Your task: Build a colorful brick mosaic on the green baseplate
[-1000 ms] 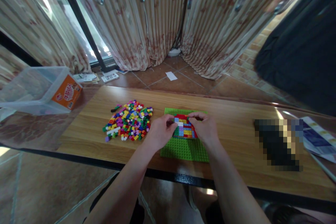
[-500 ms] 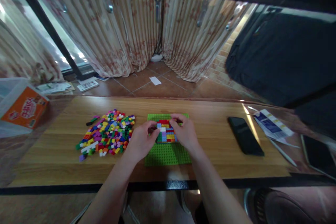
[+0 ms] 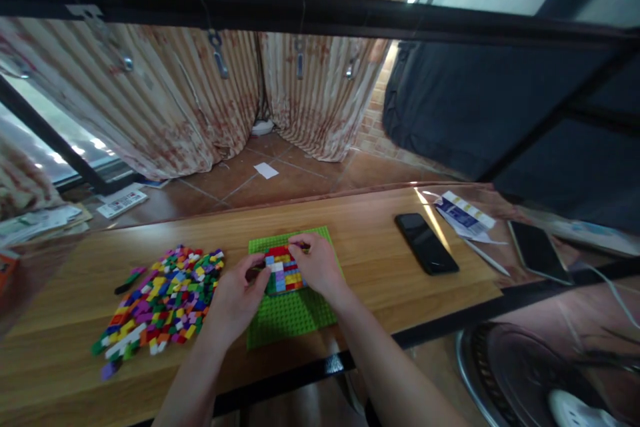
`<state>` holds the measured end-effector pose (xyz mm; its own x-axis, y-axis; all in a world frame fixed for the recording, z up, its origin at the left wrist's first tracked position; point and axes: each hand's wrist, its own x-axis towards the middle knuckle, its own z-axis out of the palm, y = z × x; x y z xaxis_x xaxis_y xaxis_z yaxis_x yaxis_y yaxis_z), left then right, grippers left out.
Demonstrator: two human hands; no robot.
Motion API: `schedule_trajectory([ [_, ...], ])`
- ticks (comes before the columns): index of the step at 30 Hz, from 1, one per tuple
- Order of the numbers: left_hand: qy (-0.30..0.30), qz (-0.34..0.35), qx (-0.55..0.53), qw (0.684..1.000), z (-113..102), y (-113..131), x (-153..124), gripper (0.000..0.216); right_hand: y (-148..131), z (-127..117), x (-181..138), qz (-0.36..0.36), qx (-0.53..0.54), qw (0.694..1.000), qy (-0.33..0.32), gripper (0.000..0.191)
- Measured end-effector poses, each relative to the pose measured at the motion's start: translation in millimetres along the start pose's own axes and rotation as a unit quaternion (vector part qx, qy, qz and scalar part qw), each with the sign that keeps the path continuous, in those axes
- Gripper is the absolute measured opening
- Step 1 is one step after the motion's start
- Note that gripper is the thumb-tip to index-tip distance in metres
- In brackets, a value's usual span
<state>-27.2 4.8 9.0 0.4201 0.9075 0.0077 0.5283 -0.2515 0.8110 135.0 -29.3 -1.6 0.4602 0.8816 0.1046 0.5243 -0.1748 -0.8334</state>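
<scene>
A flat block of toy bricks (image 3: 285, 272) in red, yellow, blue, white and green sits on a green studded baseplate (image 3: 290, 320). My left hand (image 3: 239, 293) is curled at the block's left edge, thumb and forefinger bent against it. Over its upper right corner, my right hand (image 3: 316, 263) has its fingers closed on the bricks; whether a loose piece is between them is hidden. A heap of loose bricks (image 3: 170, 297) in mixed colours lies left of my left hand.
A black phone (image 3: 427, 243) lies on the wooden table (image 3: 370, 287) to the right. Past it are a printed paper packet (image 3: 465, 213) and a second dark device (image 3: 539, 250). A black metal bar (image 3: 320, 10) crosses above the far side, before curtains (image 3: 200, 93).
My view has turned to the right and tilted, so the table now slants and sits further left. Both hands stay at the brick block with almost the same grip.
</scene>
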Motion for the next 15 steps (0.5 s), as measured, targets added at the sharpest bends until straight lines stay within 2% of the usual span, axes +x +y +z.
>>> schedule_trajectory([
  [5, 0.014, 0.007, 0.024, 1.000, -1.9, -2.2, 1.7, 0.037, -1.7, -0.1, 2.1, 0.010, 0.007, 1.000, -0.006, 0.025],
  [15, 0.015, 0.016, 0.048, 0.999, -5.1, -1.1, 5.0, 0.038, -4.4, 0.8, 3.5, 0.010, -0.010, 1.000, -0.010, 0.027],
])
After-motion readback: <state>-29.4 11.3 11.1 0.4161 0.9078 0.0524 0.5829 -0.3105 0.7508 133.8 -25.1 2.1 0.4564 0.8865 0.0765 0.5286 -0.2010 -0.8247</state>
